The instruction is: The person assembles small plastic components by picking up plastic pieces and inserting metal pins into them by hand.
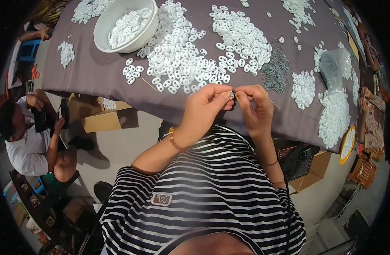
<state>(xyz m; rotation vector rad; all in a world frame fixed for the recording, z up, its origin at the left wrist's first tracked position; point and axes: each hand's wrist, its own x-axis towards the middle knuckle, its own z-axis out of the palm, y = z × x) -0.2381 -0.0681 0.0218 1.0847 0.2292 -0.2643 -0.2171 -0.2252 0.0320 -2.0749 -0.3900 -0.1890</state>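
My left hand [205,108] pinches a small white oval piece [232,96] between thumb and fingers, just past the table's near edge. My right hand [256,108] meets it there, its thumb and fingers pressed together close to the piece. Whatever the right fingers hold is too small and covered to make out. Beyond my hands spreads a large heap of white two-hole oval pieces [178,55], with a second heap of them [239,38] to its right. A pile of small grey screw-like pins [277,72] lies beyond my right hand.
A white basin [99,32] of white pieces stands at the far left of the cloth-covered table [118,85]. Right lie a clear plastic bag [330,68] and more white heaps [335,121]. A cardboard box [101,121] stands below left; a seated person [29,140] is beyond it.
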